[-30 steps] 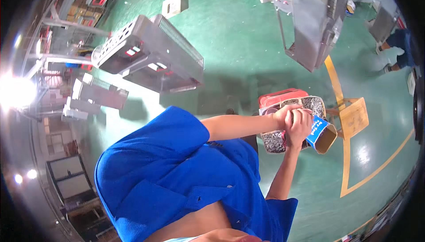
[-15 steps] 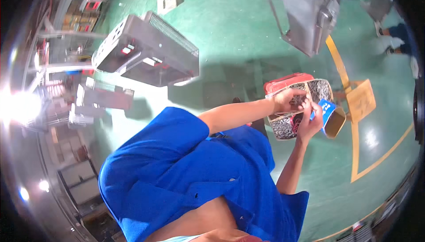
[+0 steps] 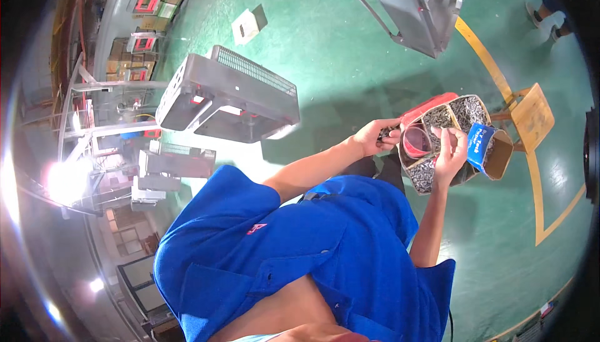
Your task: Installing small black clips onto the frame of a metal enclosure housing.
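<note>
Just left of a divided tray, my left hand [image 3: 377, 137] is curled around a small cluster of dark screws [image 3: 386, 134]. The tray's compartments hold many loose metal screws [image 3: 470, 112]. A round red cup [image 3: 417, 141] sits among them, between my two hands. Over the tray's right part, my right hand [image 3: 451, 153] has its fingers bent together near the screws; whatever is in its fingertips is too small to make out. Beside that hand, at the tray's right side, is an open blue cardboard box [image 3: 482, 144]. A red edge [image 3: 428, 108] shows along the tray's far left side.
A wooden stool [image 3: 532, 117] stands right of the tray, by yellow floor lines. Large dark machine housings stand at left [image 3: 231, 95] and at the far side [image 3: 406, 4]. A white box [image 3: 245, 27] lies on the green floor. Another person's feet [image 3: 542, 20] show far right.
My hands were together over the tray; now they are apart. The left has drawn to the left with the screws, uncovering the red cup. The whole view has shifted slightly.
</note>
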A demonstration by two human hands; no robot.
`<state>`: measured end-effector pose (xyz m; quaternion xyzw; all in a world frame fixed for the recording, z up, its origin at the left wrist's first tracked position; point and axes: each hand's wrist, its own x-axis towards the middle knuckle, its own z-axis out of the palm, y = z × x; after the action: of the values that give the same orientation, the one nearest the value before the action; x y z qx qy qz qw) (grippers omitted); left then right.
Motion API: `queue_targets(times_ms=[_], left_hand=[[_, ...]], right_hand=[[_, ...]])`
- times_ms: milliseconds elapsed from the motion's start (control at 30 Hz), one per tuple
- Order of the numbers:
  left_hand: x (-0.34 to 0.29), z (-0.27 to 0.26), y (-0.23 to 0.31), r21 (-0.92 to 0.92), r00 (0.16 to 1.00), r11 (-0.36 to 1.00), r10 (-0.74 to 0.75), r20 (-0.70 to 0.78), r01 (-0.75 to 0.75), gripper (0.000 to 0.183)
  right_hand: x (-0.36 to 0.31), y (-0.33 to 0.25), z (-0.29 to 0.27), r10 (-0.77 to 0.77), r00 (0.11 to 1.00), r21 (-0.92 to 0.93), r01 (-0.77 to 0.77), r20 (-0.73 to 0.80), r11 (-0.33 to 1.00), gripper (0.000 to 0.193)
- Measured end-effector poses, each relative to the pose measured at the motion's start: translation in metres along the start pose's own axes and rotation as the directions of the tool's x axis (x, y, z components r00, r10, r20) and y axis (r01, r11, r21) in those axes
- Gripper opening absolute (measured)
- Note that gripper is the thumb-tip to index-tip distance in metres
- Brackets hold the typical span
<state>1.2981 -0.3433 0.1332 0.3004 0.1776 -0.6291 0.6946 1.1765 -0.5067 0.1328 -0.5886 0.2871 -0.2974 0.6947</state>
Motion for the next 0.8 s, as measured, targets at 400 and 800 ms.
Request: queue_targets(times_ms=[400,800], left_hand=[[-0.032,-0.027,0.021,0.046,0.990,0.990,0.137,-0.033,-0.135,0.026],[-0.090,-0.064,0.029,-0.034,0.879,0.887,0.450,-0.156,-0.460,0.019]], right_hand=[[0.014,0.031,0.013,0.130,0.991,0.179,-0.125,-0.013,0.976,0.006],[0.044,0.049,0.026,0.196,0.974,-0.025,-0.194,0.114,0.981,0.011]])
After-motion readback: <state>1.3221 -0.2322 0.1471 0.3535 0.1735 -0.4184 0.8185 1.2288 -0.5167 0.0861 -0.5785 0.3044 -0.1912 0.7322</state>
